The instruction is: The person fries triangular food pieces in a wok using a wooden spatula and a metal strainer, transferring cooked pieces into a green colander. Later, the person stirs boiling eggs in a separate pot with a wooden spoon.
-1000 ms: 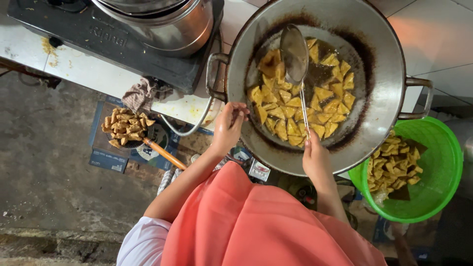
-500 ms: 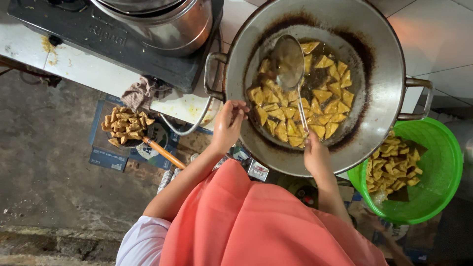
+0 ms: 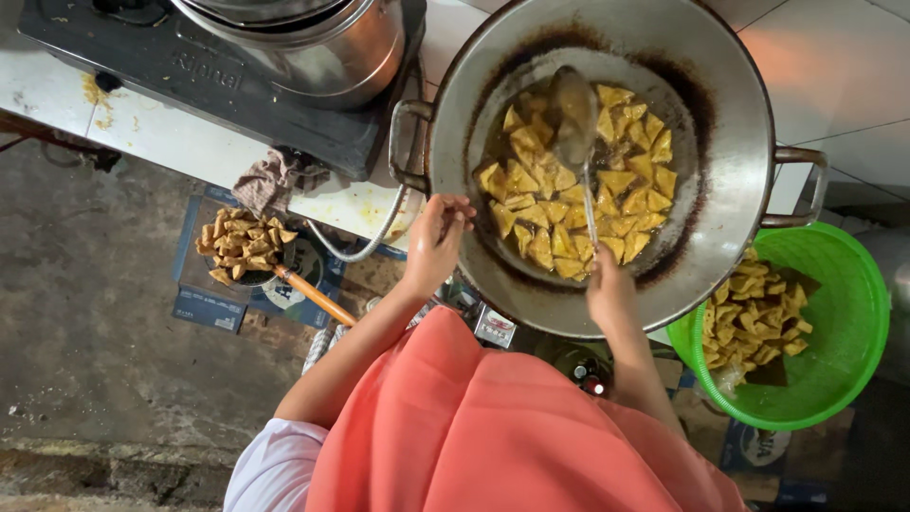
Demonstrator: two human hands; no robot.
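Wok (image 3: 739, 104) sits on the white counter (image 3: 171, 142), wide and dark-stained, with a handle at each side. Yellow triangular pieces (image 3: 569, 204) float in its oil. A ladle (image 3: 574, 118) lies across them, bowl toward the far side, thin handle running back to the right hand (image 3: 607, 289), which is closed around the handle's end at the near rim. The left hand (image 3: 434, 242) rests at the wok's near left rim, fingers curled, just below the left handle (image 3: 406, 142); whether it actually grips the rim I cannot tell.

Left of the wok stands a black stove (image 3: 218, 76) carrying a steel pot (image 3: 313, 43). A crumpled rag (image 3: 275, 180) lies at the counter's edge, and a hose (image 3: 365, 242) loops down from there. On the floor below sits a strainer (image 3: 245, 248) heaped with browned pieces, its wooden handle pointing toward the person. A green basin (image 3: 834, 322) on the right holds more fried pieces. The person's salmon garment (image 3: 493, 427) fills the foreground.
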